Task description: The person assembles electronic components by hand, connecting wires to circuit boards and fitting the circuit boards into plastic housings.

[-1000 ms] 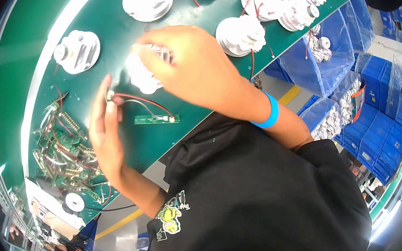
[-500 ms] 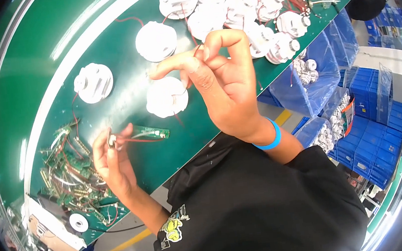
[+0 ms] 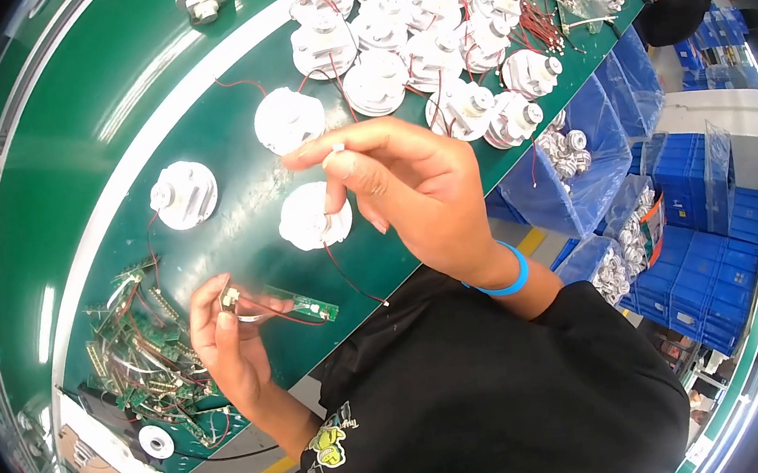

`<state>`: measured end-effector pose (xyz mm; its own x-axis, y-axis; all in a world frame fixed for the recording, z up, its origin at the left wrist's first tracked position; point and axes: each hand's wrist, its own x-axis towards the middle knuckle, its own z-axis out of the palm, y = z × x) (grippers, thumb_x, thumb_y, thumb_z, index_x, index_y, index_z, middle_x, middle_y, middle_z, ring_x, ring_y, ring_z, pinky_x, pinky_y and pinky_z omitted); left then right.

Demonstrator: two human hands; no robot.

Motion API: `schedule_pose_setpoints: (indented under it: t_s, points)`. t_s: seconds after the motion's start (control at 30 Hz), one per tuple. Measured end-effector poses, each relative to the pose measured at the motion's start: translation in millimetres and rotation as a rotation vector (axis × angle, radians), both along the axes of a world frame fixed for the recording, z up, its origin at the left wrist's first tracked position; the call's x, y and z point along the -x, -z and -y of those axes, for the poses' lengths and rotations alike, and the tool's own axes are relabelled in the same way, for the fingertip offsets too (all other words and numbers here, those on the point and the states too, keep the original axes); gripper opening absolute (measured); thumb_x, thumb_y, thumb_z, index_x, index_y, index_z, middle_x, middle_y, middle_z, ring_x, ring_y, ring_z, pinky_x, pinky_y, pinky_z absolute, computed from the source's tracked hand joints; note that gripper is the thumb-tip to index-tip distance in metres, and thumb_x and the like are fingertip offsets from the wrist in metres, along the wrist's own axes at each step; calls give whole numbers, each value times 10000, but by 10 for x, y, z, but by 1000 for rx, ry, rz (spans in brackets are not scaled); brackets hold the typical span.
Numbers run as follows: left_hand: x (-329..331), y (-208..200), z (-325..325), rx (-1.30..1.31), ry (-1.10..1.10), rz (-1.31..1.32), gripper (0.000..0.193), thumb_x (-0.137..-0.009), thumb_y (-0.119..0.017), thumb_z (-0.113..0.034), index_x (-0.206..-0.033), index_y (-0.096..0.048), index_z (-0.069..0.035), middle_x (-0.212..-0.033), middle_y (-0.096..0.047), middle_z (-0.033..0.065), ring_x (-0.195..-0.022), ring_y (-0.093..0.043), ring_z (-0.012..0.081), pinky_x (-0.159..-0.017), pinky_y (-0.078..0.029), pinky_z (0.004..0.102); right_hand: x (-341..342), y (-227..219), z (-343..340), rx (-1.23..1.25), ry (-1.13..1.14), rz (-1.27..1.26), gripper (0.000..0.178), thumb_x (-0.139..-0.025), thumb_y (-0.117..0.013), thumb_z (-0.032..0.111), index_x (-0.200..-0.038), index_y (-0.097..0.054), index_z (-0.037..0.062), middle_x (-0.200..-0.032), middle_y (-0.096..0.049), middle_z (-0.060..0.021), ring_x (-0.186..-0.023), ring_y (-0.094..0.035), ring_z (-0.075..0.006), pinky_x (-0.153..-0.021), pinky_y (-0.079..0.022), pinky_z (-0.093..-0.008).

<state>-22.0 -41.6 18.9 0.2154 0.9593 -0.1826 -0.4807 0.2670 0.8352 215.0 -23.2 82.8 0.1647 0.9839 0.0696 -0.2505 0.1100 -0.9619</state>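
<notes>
My left hand (image 3: 231, 347) is closed on a narrow green circuit board (image 3: 314, 309). A red and black wire runs along the board, and a pale connector (image 3: 231, 297) shows between my fingertips. My right hand (image 3: 415, 181) pinches a small white connector (image 3: 338, 148) between thumb and index finger. Just below it lies a white round housing (image 3: 307, 224), partly covered by my fingers. From this housing a thin dark red wire (image 3: 351, 277) trails to a tiny white plug near the table edge. Another white round housing (image 3: 289, 119) sits just beyond my right fingertips.
A white housing (image 3: 184, 195) rests at left. Several more (image 3: 376, 83) crowd the far green table, beside red wires (image 3: 541, 29). A heap of circuit boards (image 3: 144, 347) lies by my left hand. Blue lined bins (image 3: 550, 175) and blue crates (image 3: 675, 287) stand right of the table.
My right hand has come lower, its raised fingers now folded into a pinch. The left hand with the circuit board sits slightly lower too. The near housing's wire now stretches toward the table edge.
</notes>
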Motion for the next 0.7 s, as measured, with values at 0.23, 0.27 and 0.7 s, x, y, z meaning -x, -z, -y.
schedule_pose_setpoints:
  t_s: [0.23, 0.27, 0.7]
  points:
    - [-299, -274, -15, 20, -26, -123, 364, -974, -521, -140, -1262, -467, 77, -1037, -581, 153, -849, -659, 285, -704, -602, 410, 59, 48, 11, -79, -111, 573, 124, -826, -697, 51, -942, -683, 11, -736, -618, -64, -568, -562, -174, -518, -448, -274]
    - [-359, -275, -21, 20, -24, -119, 359, -978, -509, -124, -1273, -469, 77, -1074, -573, 158, -881, -654, 279, -701, -604, 394, 111, 104, 8, -70, -125, 558, 124, -826, -697, 51, -942, -683, 11, -736, -618, -64, -568, -562, -174, -518, -448, -274]
    - [-429, -266, 92, 47, -151, -192, 383, -981, -455, -90, -1327, -418, 70, -1120, -591, 152, -955, -631, 199, -716, -610, 322, 254, 198, 87, -142, -273, 555, 126, -775, -662, 50, -898, -677, 28, -781, -620, -95, -702, -609, -260, -593, -494, -339]
